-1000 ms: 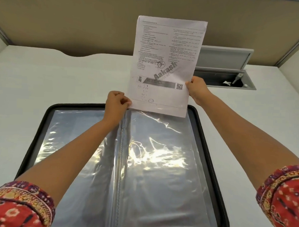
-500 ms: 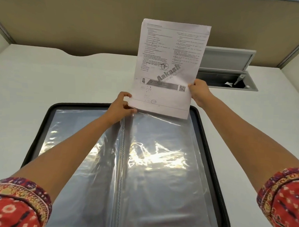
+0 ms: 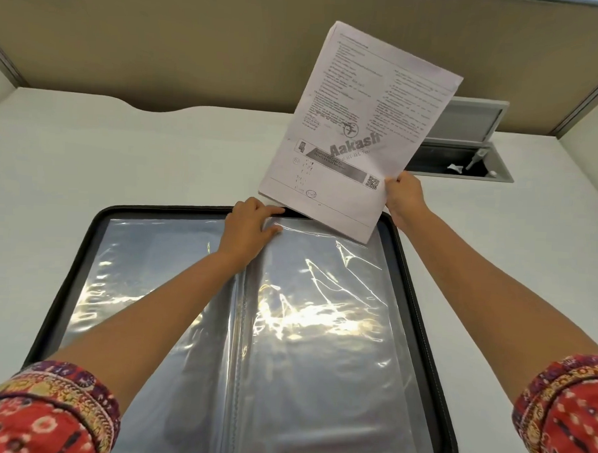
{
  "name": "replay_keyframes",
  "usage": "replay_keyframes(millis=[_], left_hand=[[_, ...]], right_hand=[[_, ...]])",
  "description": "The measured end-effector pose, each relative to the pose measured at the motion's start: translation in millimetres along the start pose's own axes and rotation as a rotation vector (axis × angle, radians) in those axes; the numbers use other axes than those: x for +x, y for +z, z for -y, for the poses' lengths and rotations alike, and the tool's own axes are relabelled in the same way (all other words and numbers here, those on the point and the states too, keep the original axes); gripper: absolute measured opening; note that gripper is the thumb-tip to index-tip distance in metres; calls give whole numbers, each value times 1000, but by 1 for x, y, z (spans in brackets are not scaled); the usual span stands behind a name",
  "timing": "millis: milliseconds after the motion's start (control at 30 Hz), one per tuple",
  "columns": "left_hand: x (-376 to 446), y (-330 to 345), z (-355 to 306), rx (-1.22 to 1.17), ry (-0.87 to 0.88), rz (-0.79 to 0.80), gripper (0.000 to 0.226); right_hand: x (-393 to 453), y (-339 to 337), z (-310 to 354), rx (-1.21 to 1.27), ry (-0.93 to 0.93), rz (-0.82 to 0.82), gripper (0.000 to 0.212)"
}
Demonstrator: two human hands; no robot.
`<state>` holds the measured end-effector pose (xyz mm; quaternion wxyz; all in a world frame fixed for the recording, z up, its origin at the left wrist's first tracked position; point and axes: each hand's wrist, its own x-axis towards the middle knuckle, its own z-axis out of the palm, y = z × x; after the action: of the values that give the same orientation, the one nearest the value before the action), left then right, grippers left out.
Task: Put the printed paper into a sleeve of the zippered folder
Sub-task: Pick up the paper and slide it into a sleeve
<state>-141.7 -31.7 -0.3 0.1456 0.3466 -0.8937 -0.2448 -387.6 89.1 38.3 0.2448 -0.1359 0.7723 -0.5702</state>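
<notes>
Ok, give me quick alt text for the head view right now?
A right hand holds a printed paper tilted above the far edge of an open black zippered folder, while the left hand presses on the top of a clear plastic sleeve near the spine. The folder lies on a white desk.

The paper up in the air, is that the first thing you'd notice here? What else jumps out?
Yes: the printed paper stands out first, held up and tilted above the folder's far edge by the right hand. Next is the shiny open zippered folder flat on the white desk, where the left hand grips the top edge of a clear sleeve.
</notes>
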Motion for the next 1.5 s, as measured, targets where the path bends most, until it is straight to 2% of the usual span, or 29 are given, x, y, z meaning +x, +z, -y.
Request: replay_keyframes(millis=[100, 300, 467, 667, 767, 867, 1100, 1200, 1367, 1500], left_hand=[[0, 3, -7, 67, 53, -10, 30], [5, 2, -25, 160, 91, -49, 11], [5, 3, -24, 184, 108, -89, 10], [5, -5, -25, 299, 227, -47, 15], [0, -6, -28, 250, 177, -88, 16], [-7, -2, -29, 172, 105, -109, 17], [-20, 8, -26, -25, -6, -245, 8], [-17, 5, -26, -73, -30, -201, 9], [-10, -5, -22, -1, 1, -90, 13], [-13, -2, -21, 27, -7, -62, 20]], right_hand=[[-1, 1, -2, 19, 10, 4, 26], [-2, 2, -3, 75, 11, 3, 20], [-1, 2, 1, 26, -10, -11, 19], [-1, 6, 10, -87, -62, 7, 23], [-4, 6, 11, -109, -79, 13, 19], [-6, 6, 9, -111, -81, 4, 24], [-7, 1, 8, -33, -87, -36, 23], [-8, 2, 9, -72, -102, -34, 25], [-9, 8, 11, -178, -160, -34, 27], [-8, 9, 11, -153, -129, -30, 27]])
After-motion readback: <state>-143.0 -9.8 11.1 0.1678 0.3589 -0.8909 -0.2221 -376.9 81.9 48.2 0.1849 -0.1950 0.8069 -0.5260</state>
